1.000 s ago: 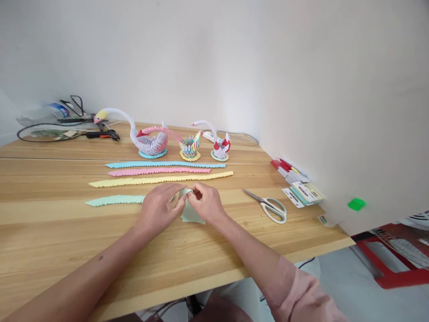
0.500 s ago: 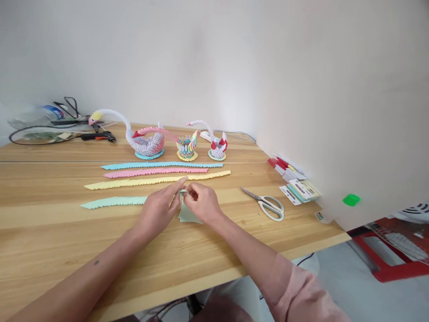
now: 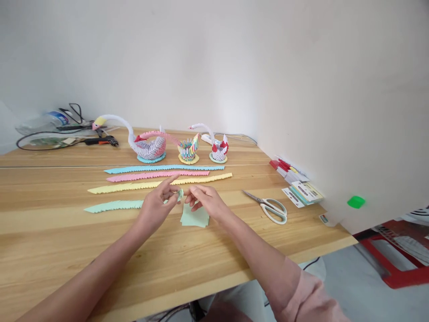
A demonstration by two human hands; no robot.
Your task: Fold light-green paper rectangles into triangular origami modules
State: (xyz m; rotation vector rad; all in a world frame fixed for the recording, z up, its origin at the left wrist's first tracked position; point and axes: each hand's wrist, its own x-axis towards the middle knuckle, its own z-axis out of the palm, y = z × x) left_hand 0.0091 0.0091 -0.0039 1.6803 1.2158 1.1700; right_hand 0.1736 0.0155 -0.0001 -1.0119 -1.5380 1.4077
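The left hand [image 3: 157, 203] has its thumb and fingertips closed on a small mint-green folded paper [image 3: 180, 195], just left of the right hand; so slight a piece seems to call for a fingertip pinch rather than a full grip. The right hand [image 3: 209, 201] hangs close by with its fingers loosely curled, near the paper but apparently apart from it; I cannot tell whether anything sits between those fingers. Mint-green paper squares [image 3: 195, 219] lie stacked on the counter [image 3: 140, 277] under the right hand, likely put there to be within easy reach. A mint-green folded-paper strip [image 3: 114, 205] runs behind the left hand, which hides part of it. Farther off, a yellow strip [image 3: 115, 186], a pink strip [image 3: 157, 175] and a blue strip [image 3: 164, 169] lie roughly parallel, perhaps to keep the colours separate. At the far side stand three paper swans [image 3: 152, 150] on round bases, which presumably steady them, out of the hands' way. The scissors [image 3: 262, 201] lie to the right, blades pointing far left and handles near, a handy angle for the right hand.
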